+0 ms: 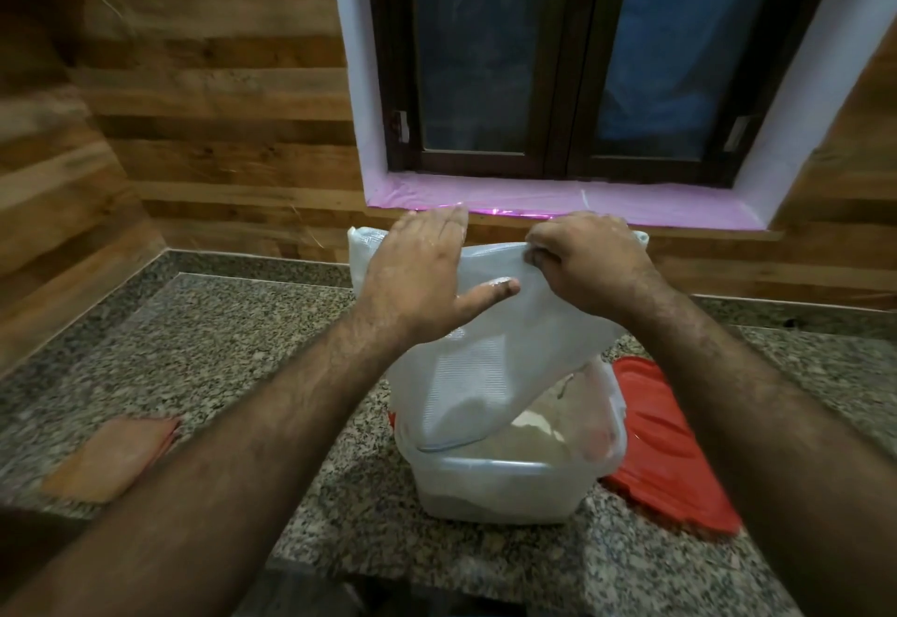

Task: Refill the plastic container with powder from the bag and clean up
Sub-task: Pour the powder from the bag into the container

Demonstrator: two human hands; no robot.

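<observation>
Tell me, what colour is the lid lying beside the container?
Red; the lid shows clearly in the head view.

My feed was dim and warm, lit from indoors since the window [558, 58] stood dark. I saw wide-angle bending along the wall planks [194, 82], soft blur at the near forearms, and faint pink glare on the sill [534, 201].

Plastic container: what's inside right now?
Pale powder fills the plastic container, and the bag mouth dips in. The bag hides the back left; powder depth is unclear.
</observation>
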